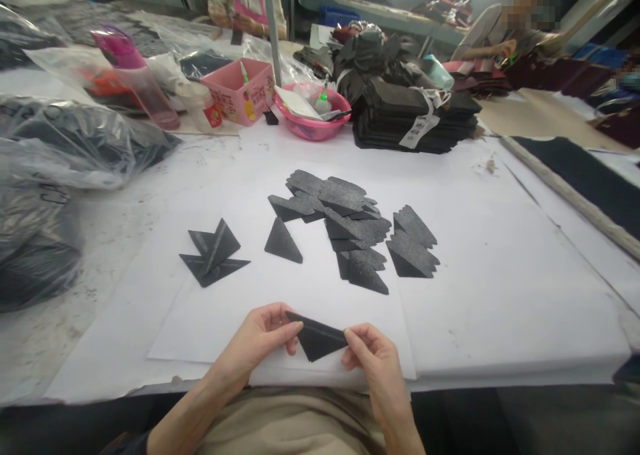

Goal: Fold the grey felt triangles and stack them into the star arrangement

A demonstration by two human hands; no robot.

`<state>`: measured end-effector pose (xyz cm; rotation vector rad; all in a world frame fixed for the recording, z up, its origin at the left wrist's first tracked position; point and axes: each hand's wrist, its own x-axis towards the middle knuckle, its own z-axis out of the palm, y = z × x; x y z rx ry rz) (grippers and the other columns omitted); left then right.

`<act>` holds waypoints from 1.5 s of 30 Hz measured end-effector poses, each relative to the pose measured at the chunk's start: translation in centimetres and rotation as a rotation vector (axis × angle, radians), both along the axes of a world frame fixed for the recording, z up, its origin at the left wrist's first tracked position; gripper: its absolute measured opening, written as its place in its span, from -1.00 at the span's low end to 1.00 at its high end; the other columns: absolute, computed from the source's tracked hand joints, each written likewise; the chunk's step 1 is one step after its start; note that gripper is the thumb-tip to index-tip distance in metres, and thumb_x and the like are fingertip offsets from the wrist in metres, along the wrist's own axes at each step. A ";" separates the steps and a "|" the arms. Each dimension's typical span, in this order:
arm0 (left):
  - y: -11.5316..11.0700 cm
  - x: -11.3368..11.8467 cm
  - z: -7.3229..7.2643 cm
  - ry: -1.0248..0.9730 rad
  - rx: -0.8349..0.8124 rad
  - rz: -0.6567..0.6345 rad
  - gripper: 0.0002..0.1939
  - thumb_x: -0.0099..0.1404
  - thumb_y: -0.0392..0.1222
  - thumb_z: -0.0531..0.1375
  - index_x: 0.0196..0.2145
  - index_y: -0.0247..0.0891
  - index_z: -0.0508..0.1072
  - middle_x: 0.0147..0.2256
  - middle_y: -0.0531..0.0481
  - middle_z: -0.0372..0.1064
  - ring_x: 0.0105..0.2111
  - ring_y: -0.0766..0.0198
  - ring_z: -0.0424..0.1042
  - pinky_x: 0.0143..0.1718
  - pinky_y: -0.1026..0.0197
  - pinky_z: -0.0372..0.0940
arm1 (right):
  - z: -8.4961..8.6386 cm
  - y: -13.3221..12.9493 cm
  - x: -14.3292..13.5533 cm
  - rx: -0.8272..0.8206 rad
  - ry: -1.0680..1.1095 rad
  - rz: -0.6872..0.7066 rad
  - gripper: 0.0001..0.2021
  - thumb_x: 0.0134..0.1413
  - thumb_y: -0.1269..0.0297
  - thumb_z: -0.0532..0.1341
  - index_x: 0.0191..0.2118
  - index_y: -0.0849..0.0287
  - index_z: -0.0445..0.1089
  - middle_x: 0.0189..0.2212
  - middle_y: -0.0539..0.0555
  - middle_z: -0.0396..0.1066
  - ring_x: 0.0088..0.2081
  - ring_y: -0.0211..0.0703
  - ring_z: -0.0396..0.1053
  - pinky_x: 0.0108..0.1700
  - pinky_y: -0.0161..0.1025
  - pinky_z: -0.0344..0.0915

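From the head camera I see a worktable covered with a white sheet (pixel 500 261) in a busy workshop, with other people seated at the far side. Near the table's front edge, my left hand (pixel 263 341) and right hand (pixel 375 361) pinch a black triangular piece (pixel 319 338) between them, fingertips closed on its two upper corners, point hanging down just above the sheet. Beyond it lies a heap of similar dark triangles (pixel 350 228), a single triangle (pixel 283 243) just to its left, and a small crossed pile (pixel 214 253) farther left. A pink bowl (pixel 313 128) and a pink box (pixel 240 88) stand near the back, beside stacked black pieces (pixel 415 118).
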<state>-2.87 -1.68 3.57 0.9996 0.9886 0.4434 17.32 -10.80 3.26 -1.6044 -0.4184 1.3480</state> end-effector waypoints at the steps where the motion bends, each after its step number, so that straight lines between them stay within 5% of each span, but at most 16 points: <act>1: 0.0 0.1 0.1 -0.001 0.007 -0.004 -0.64 0.24 0.07 0.31 -0.27 -0.32 0.45 -0.55 0.03 0.41 -0.45 0.28 0.35 -0.29 0.28 0.20 | 0.2 0.1 -0.1 -0.003 -0.012 0.039 -0.52 -0.18 -0.14 0.40 -0.39 0.24 0.43 -0.69 -0.01 0.35 -0.60 -0.29 0.26 -0.48 -0.36 0.21; 6: 0.2 0.1 0.6 -0.022 0.040 0.014 -0.67 0.26 0.05 0.29 -0.37 -0.31 0.41 -0.54 0.04 0.40 -0.45 0.30 0.34 -0.32 0.30 0.18 | 0.8 0.2 -1.0 -0.012 -0.065 0.130 -0.57 -0.07 -0.10 0.35 -0.45 0.24 0.42 -0.74 -0.06 0.27 -0.65 -0.35 0.17 -0.53 -0.41 0.13; 11: 1.8 -1.8 1.3 0.007 0.059 0.045 -0.69 0.27 0.00 0.30 -0.37 -0.33 0.43 -0.53 0.05 0.38 -0.47 0.33 0.32 -0.36 0.33 0.22 | -0.2 0.1 -0.5 -0.032 -0.057 0.186 -0.50 -0.18 -0.19 0.37 -0.53 0.21 0.34 -0.67 -0.03 0.33 -0.70 -0.37 0.15 -0.63 -0.40 0.03; 13: 3.3 -3.5 1.5 -0.012 0.067 0.192 -0.72 0.23 -0.05 0.34 -0.32 -0.33 0.45 -0.47 0.03 0.40 -0.46 0.34 0.36 -0.34 0.33 0.29 | -0.6 0.4 0.5 -0.017 -0.116 0.196 -0.50 -0.17 -0.21 0.36 -0.50 0.20 0.34 -0.62 -0.01 0.35 -0.66 -0.33 0.21 -0.59 -0.37 0.11; 18: 6.5 -7.6 0.4 -0.146 -0.111 0.936 -0.89 0.17 -0.38 0.31 -0.36 -0.29 0.43 -0.46 0.06 0.43 -0.49 0.34 0.45 -0.34 0.28 0.49 | -0.4 2.1 3.8 0.076 -0.638 0.127 -0.56 0.08 -0.20 0.19 -0.35 0.13 0.42 -0.43 0.06 0.42 -0.43 -0.16 0.36 -0.34 -0.26 0.28; 24: 5.8 -6.8 -1.5 -0.223 -0.270 1.018 -0.92 0.21 -0.44 0.21 -0.35 -0.32 0.44 -0.39 -0.02 0.50 -0.41 0.28 0.53 -0.26 0.24 0.54 | -1.7 5.2 5.5 0.212 -1.399 0.060 -0.51 0.27 -0.16 -0.04 -0.08 0.10 0.42 -0.07 0.18 0.41 -0.04 0.04 0.33 -0.06 -0.09 0.25; 29: 6.1 -5.7 -1.3 -0.339 0.050 1.048 -0.77 0.16 -0.23 0.33 -0.22 -0.28 0.44 -0.14 -0.16 0.50 -0.03 0.05 0.48 -0.04 0.14 0.48 | -3.2 6.0 5.5 0.176 -1.596 0.119 -0.49 0.29 -0.13 -0.05 0.00 0.15 0.38 -0.10 0.21 0.41 -0.06 0.07 0.31 -0.11 -0.08 0.20; 33: 5.9 -5.4 -1.0 -0.239 0.371 1.116 -0.56 0.14 -0.12 0.38 -0.03 -0.18 0.40 0.02 -0.08 0.40 0.12 0.10 0.35 0.17 0.13 0.31 | -3.3 5.6 5.8 0.215 -1.691 0.093 -0.47 0.30 -0.14 -0.08 -0.02 0.17 0.40 -0.07 0.24 0.39 -0.05 0.09 0.30 -0.14 -0.08 0.18; 35: 5.7 -4.7 -0.9 0.016 0.570 0.981 -0.54 0.23 -0.11 0.32 0.06 -0.10 0.36 0.09 -0.03 0.34 0.15 0.16 0.31 0.23 0.16 0.23 | -3.4 5.7 5.7 0.249 -1.755 0.051 -0.47 0.30 -0.13 -0.06 0.00 0.18 0.40 -0.03 0.27 0.37 -0.03 0.12 0.30 -0.14 -0.07 0.18; 39: 6.4 -2.2 -1.6 0.557 1.054 0.163 -0.60 0.35 -0.23 0.14 0.14 -0.10 0.36 0.19 -0.07 0.25 0.17 0.08 0.29 0.22 0.01 0.25 | -3.3 7.0 3.6 0.487 -1.690 0.100 -0.60 0.31 -0.02 0.02 -0.01 0.15 0.39 -0.06 0.20 0.40 -0.03 0.03 0.33 -0.05 -0.10 0.22; 40: 6.9 -1.4 -2.0 0.675 1.169 0.045 -0.56 0.33 -0.28 0.14 0.17 -0.16 0.33 0.23 -0.11 0.21 0.20 0.04 0.25 0.22 -0.05 0.26 | -3.3 7.5 2.7 0.558 -1.650 0.145 -0.63 0.32 0.00 0.02 -0.03 0.13 0.40 -0.09 0.17 0.42 -0.05 -0.01 0.35 -0.05 -0.13 0.24; 45: 7.1 1.5 -3.4 1.071 1.371 -0.222 -0.48 0.22 -0.29 0.29 0.13 -0.37 0.36 0.18 -0.26 0.26 0.17 -0.06 0.28 0.17 -0.09 0.30 | -2.9 8.9 -0.4 0.700 -1.539 0.327 -0.73 0.34 0.09 0.03 -0.04 0.05 0.38 -0.16 0.06 0.45 -0.15 -0.17 0.43 -0.16 -0.27 0.33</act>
